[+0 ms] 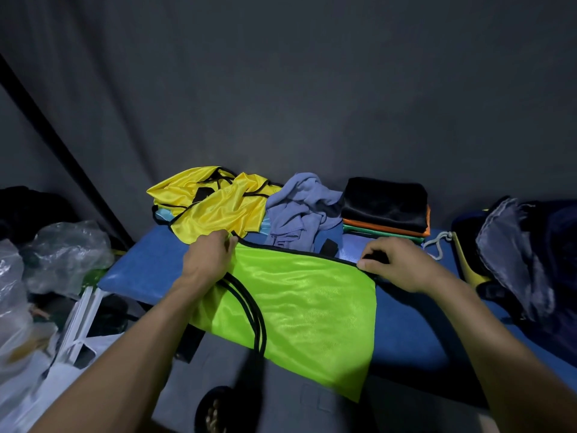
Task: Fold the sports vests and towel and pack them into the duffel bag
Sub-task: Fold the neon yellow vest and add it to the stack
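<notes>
A lime green sports vest (pixel 299 307) with black trim lies spread over the front of the blue bench (pixel 140 264) and hangs over its near edge. My left hand (pixel 209 257) pinches the vest's far left corner. My right hand (pixel 393 264) pinches its far right corner. Behind it lie crumpled yellow vests (pixel 212 204) and a crumpled lavender towel (pixel 299 207). A folded stack (pixel 385 207), black on top with orange and green below, sits at the back right. The dark duffel bag (pixel 527 257) stands open at the right end.
Clear plastic bags (pixel 62 251) and a white frame (pixel 81 320) crowd the floor at the left. A white drawstring cord (pixel 437 242) lies by the bag. A dark curtain hangs behind the bench. A round dark object (pixel 215 407) sits on the floor below.
</notes>
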A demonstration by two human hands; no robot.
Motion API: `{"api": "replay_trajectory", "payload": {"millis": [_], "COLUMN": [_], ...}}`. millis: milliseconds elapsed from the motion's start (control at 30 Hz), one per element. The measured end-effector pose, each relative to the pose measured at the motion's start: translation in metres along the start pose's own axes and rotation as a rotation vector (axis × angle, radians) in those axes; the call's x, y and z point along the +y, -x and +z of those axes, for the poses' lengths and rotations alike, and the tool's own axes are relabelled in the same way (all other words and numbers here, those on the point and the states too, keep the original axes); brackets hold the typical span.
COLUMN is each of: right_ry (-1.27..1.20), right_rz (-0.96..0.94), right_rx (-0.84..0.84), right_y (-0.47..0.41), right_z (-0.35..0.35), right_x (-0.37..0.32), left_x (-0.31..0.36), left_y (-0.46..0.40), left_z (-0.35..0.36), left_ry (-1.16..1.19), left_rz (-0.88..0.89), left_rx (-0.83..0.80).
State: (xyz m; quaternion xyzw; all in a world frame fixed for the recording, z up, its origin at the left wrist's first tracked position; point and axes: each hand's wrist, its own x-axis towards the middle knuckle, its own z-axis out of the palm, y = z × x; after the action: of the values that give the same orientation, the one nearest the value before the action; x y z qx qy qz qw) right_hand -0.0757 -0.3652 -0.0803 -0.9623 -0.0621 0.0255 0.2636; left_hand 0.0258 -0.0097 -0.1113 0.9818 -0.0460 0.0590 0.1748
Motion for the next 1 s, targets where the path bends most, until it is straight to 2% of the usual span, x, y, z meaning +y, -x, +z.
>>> {"api": "replay_trajectory", "payload": {"millis": [67,133,200,233,333,433,500,667,733,867,1000], "right_ry": [-0.066,-0.106,-0.148,-0.157,-0.192,-0.28,-0.325,-0.426,-0.496,-0.592,-0.436], "right_rz": [0.021,0.051,0.077,0.084,0.135,0.22,0.272,0.408,0.376,0.245,0.262], "right_rx": [0.021,0.049,0.086,0.112,0.185,0.23,0.247,0.226,0.17,-0.072,-0.023], "right_y": [0.004,0.007,0.008,0.007,0.003,0.0,0.0,-0.002,-0.001,0.009,0.009], "right_z": [-0.005,-0.007,-0.006,-0.005,-0.001,-0.002,-0.005,-0.008,-0.01,-0.023,-0.022], "right_x": [0.005,0.007,0.005,0.005,0.0,-0.003,-0.004,-0.001,-0.001,0.007,0.013], "left_x": [0.002,0.01,0.028,0.044,0.094,0.115,0.108,0.095,0.096,0.097,0.093], "left_y": [0.002,0.006,0.011,0.019,0.055,0.087,0.094,0.095,0.094,0.095,0.094], "left_z": [0.0,-0.005,-0.008,-0.009,-0.005,0.016,0.031,0.045,0.044,0.043,0.042], "left_ry": [-0.073,-0.19,-0.213,-0.125,0.15,-0.004,-0.115,-0.044,-0.034,-0.03,-0.091], "left_rz": [-0.013,0.024,0.158,0.271,0.592,0.786,0.824,0.857,0.85,0.854,0.87], "left_rx": [0.003,0.072,0.163,0.174,0.013,-0.211,-0.29,-0.312,-0.317,-0.32,-0.281]}}
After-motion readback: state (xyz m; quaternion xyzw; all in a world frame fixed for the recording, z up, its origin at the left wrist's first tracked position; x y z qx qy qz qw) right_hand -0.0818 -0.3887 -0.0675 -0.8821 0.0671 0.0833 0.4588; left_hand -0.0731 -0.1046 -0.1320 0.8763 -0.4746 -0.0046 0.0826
